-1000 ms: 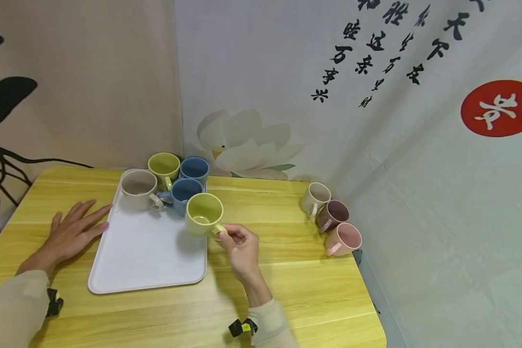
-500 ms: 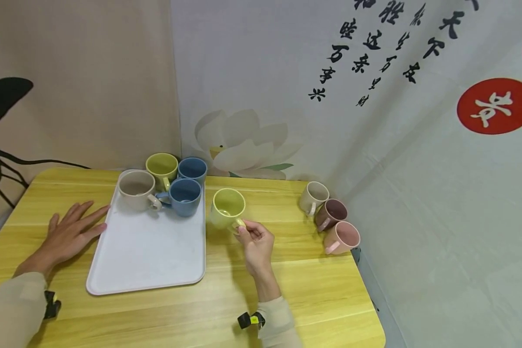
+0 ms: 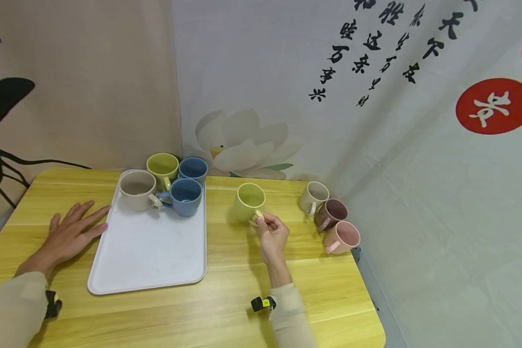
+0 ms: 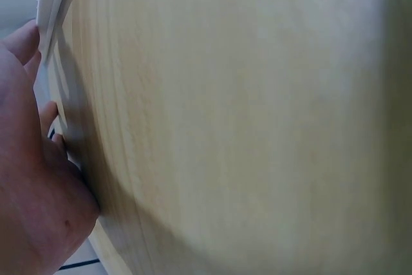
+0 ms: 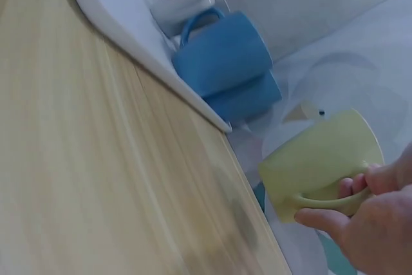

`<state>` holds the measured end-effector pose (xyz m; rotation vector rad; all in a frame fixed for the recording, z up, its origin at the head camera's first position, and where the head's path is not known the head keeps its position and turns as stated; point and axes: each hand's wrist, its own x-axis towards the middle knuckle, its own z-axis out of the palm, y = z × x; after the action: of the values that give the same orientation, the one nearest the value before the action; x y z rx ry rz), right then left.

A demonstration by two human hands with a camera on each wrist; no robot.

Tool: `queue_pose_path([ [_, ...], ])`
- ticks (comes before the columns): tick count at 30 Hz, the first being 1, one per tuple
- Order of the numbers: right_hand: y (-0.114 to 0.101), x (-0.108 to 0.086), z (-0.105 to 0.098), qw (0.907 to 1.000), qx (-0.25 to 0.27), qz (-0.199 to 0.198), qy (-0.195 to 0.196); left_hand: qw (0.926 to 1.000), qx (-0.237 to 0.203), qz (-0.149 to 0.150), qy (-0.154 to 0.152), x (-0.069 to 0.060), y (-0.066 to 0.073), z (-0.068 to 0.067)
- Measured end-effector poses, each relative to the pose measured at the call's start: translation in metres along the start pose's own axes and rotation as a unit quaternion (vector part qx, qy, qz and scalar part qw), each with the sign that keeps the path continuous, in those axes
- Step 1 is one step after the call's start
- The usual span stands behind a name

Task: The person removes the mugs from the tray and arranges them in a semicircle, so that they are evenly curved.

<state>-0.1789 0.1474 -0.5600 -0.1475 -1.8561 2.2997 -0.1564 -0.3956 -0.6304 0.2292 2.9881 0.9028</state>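
My right hand (image 3: 273, 238) pinches the handle of a yellow-green mug (image 3: 246, 205) over the table, right of the white tray (image 3: 152, 256). In the right wrist view the mug (image 5: 325, 159) is tilted, with thumb and fingers at its handle; whether its base touches the table I cannot tell. On the tray's far end stand a grey-beige mug (image 3: 136, 192), another yellow-green mug (image 3: 162, 166) and two blue mugs (image 3: 185, 200). My left hand (image 3: 71, 234) lies spread on the table, its fingertips touching the tray's left edge.
A cream mug (image 3: 309, 200), a dark plum mug (image 3: 328, 217) and a pink mug (image 3: 341, 239) stand in a slanting row at the table's right edge. A printed curtain (image 3: 252, 82) hangs behind the table. A black wire stand (image 3: 4, 176) is at the left.
The yellow-green mug has moved right in my right hand, from above the tray's right edge to over the bare wood. My left hand has stayed in place.
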Motion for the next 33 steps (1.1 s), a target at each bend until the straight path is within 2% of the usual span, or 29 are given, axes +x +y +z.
queue_pose_path([
  [9,0.000,0.026,-0.017,0.9979,-0.008,0.006,0.064,1.0000,0.001,-0.001,-0.003,0.001,-0.003,0.001],
  [14,0.002,0.041,-0.025,0.9945,-0.024,0.002,0.102,1.0000,0.002,-0.004,-0.004,0.000,0.002,-0.001],
  [21,0.008,0.066,-0.033,0.9850,-0.034,-0.017,0.168,1.0000,0.004,-0.007,-0.004,-0.001,0.004,-0.002],
  [26,0.009,0.078,-0.036,0.9798,-0.023,-0.018,0.198,1.0000,0.003,-0.007,-0.004,0.001,0.002,-0.001],
  [33,0.011,0.092,-0.040,0.9702,-0.021,-0.039,0.238,1.0000,0.003,-0.005,-0.001,0.000,0.003,0.000],
])
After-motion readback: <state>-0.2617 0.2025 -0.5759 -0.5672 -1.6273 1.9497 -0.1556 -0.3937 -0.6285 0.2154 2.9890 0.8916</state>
